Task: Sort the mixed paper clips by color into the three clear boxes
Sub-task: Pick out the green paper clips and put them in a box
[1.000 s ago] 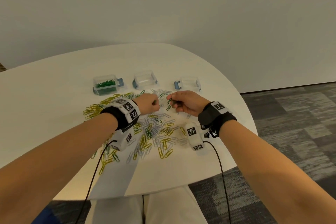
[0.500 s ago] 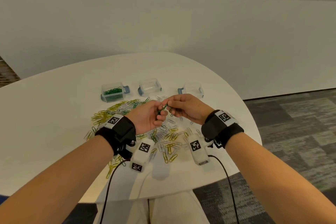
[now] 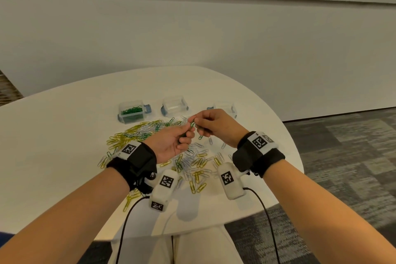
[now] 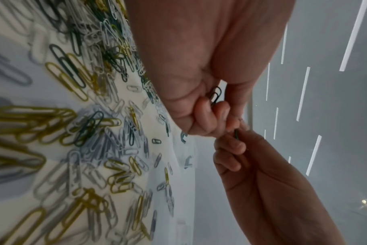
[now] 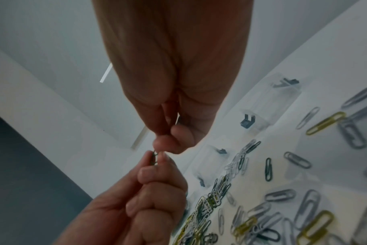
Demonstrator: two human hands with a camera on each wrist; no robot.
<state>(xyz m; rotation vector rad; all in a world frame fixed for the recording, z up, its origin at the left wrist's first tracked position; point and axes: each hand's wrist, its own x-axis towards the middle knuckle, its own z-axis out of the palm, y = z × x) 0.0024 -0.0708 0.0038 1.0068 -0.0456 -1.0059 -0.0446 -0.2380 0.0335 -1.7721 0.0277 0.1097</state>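
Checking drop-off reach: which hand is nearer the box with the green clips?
Left. The left hand is in front of the green-clip box, slightly to its right; the right hand is farther right, before the rightmost box.
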